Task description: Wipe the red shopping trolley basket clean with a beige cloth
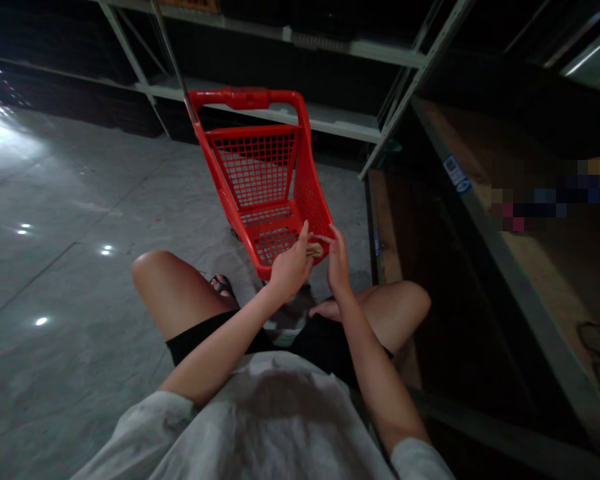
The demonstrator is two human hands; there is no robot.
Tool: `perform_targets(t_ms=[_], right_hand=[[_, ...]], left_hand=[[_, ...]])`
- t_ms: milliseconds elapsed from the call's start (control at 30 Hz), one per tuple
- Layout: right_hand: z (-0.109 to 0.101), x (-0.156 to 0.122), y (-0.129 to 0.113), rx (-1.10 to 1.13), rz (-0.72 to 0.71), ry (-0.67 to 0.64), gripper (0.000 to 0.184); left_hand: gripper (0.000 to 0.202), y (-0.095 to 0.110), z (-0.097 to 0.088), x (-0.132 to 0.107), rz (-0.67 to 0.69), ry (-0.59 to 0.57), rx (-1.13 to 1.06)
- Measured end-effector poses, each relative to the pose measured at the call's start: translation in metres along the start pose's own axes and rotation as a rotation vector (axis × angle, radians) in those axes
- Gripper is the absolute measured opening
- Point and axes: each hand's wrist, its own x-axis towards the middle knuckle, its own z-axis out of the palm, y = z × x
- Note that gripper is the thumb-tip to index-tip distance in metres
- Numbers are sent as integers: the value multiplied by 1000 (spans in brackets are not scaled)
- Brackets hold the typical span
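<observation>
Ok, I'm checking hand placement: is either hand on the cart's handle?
No, the left hand and right hand are by the near end of the cart, while the handle is at its far end.

The small item point(315, 250) is beige, the gridded cart point(263, 180) red, shorts point(325, 339) black.

Pretty dim shot tbh: glare blows out the floor point(90, 200) at far upper left, shelving point(365, 51) up top is mostly shadow, blocky pixelation mid-right.
</observation>
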Motion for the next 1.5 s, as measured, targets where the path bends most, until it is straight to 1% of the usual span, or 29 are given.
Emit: perform_targets(t_ms=[33, 100, 167, 233, 267, 333, 367, 400, 467, 500, 533, 567, 600, 633, 700, 767, 800, 833, 867, 900, 1000, 1100, 1167, 1233, 1300, 1400, 1467, 1500], right_hand=[[-1, -3, -2, -5, -16, -46, 52], [-2, -8, -3, -116, -71, -127, 61], [-2, -13, -4, -239, -106, -166, 60], [-5, -14, -3, -300, -147, -207, 46], [-9, -12, -3, -316, -183, -246, 38], [-24, -5, 0, -355, -273, -327, 25], [-35, 1, 2, -386, -310, -343, 23], [-48, 7, 4, -428, -335, -333, 24], [-72, 19, 10, -533, -351, -236, 28], [-80, 22, 12, -583, -350, -190, 31], [-84, 22, 14, -618, -350, -167, 34], [-82, 19, 14, -635, -354, -173, 37], [-75, 14, 14, -634, -363, -208, 40], [-62, 7, 11, -620, -376, -263, 43], [-29, -10, 4, -584, -407, -367, 47], [2, -22, -5, -590, -426, -406, 46], [12, -25, -8, -610, -442, -415, 45], [17, -24, -10, -641, -469, -422, 44], [18, -21, -10, -676, -508, -434, 44], [15, -15, -8, -707, -559, -449, 45], [-11, 8, 2, -754, -694, -458, 43], [-33, 35, 10, -742, -745, -441, 36], [-35, 55, 11, -710, -790, -506, 31], [-28, 77, 9, -665, -842, -600, 26], [-15, 104, 6, -640, -857, -628, 23], [7, 140, 2, -655, -764, -553, 24], [22, 151, 0, -656, -695, -515, 23], [29, 150, -2, -652, -676, -509, 22]], left_hand=[[94, -2, -2, 1, 52, -16, -40], [108, -10, -9, 1, 167, -66, -67], [113, -21, -20, -2, 199, -146, -5], [114, -30, -30, -6, 191, -226, 100], [115, -34, -34, -9, 197, -248, 152], [116, -38, -38, -14, 229, -241, 243], [115, -39, -39, -16, 233, -224, 290], [110, -40, -38, -18, 220, -213, 344], [88, -42, -36, -19, 170, -229, 445], [75, -43, -35, -18, 151, -251, 482], [64, -44, -34, -16, 142, -271, 506], [56, -46, -33, -13, 144, -283, 518], [50, -48, -33, -11, 155, -286, 518], [44, -50, -33, -7, 169, -284, 512], [33, -55, -34, -2, 204, -292, 494], [29, -61, -37, 2, 241, -310, 501], [29, -64, -39, 2, 261, -316, 515], [29, -69, -41, 2, 281, -316, 530], [30, -73, -44, 2, 302, -309, 543], [32, -79, -46, 1, 322, -299, 553], [36, -96, -56, -1, 373, -279, 563], [37, -111, -68, -3, 418, -287, 546], [42, -119, -76, -3, 425, -291, 506], [47, -125, -85, -3, 422, -298, 463], [50, -132, -94, -2, 419, -310, 407], [53, -147, -107, 4, 395, -328, 319], [55, -161, -116, 11, 356, -317, 323], [56, -168, -120, 15, 333, -302, 359]])
